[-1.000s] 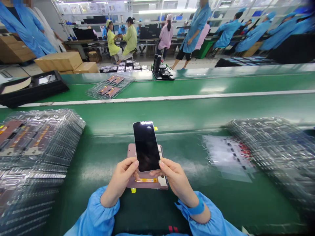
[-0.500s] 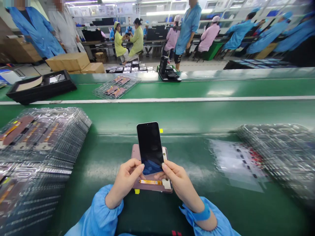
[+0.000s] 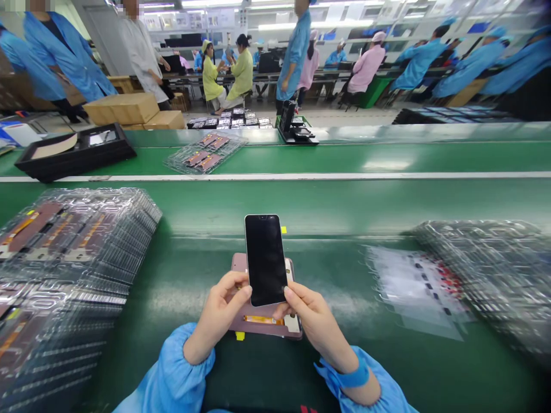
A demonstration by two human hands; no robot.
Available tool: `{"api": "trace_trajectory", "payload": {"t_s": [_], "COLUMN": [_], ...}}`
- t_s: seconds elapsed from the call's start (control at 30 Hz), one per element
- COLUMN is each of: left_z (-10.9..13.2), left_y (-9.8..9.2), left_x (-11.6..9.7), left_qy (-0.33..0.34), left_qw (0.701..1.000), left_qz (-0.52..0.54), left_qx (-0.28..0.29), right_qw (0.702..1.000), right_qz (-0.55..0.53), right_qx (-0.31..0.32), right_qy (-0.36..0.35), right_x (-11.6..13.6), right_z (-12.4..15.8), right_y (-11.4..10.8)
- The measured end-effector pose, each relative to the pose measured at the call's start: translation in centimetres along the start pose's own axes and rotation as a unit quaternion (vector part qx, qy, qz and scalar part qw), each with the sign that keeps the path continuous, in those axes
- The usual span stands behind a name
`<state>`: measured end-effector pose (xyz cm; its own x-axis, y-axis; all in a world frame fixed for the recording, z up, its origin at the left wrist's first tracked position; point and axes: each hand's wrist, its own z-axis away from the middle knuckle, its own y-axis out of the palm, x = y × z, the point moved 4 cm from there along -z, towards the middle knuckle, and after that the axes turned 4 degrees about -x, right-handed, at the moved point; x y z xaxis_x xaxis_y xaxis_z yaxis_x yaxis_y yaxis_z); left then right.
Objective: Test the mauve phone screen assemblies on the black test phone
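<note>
A black phone screen (image 3: 266, 261) is held above a pinkish-brown panel (image 3: 253, 312) on the green table (image 3: 185, 269). The left hand (image 3: 224, 304) has its grip pinched closed on the near left corner, the right hand (image 3: 310, 312) likewise on the near right. Stacked clear trays (image 3: 129, 229) stand left; translucent sheets (image 3: 398, 281) lie right.

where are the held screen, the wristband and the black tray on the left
held screen (image 3: 266, 258): head view, middle of its dark front
wristband (image 3: 355, 376): head view, middle of the blue band
black tray (image 3: 92, 158): head view, its near wall
</note>
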<state>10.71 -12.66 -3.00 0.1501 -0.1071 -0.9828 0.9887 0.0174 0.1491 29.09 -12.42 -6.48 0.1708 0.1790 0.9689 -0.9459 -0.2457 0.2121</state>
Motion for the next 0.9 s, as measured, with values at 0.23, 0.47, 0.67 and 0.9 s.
{"api": "trace_trajectory", "payload": {"t_s": [0.23, 0.47, 0.67, 0.9], "left_z": [-1.4, -1.6, -1.6, -1.3], "left_y": [-2.4, -3.5, -3.4, -3.3], "left_x": [-0.5, -0.1, 0.0, -0.1], "left_qy": [-0.022, -0.022, -0.004, 0.017], "left_qw": [0.973, 0.961, 0.963, 0.97], "left_qz": [0.213, 0.238, 0.223, 0.188], "left_qx": [-0.084, -0.139, -0.151, -0.153], "right_qw": [0.992, 0.98, 0.971, 0.967], "right_qz": [0.044, 0.078, 0.113, 0.139], "right_qx": [0.116, 0.181, 0.209, 0.21], "right_qy": [0.008, 0.031, 0.017, 0.037], "right_x": [1.2, 0.9, 0.9, 0.6], "right_z": [0.5, 1.1, 1.1, 1.2], "right_y": [1.3, 1.9, 2.1, 2.1]}}
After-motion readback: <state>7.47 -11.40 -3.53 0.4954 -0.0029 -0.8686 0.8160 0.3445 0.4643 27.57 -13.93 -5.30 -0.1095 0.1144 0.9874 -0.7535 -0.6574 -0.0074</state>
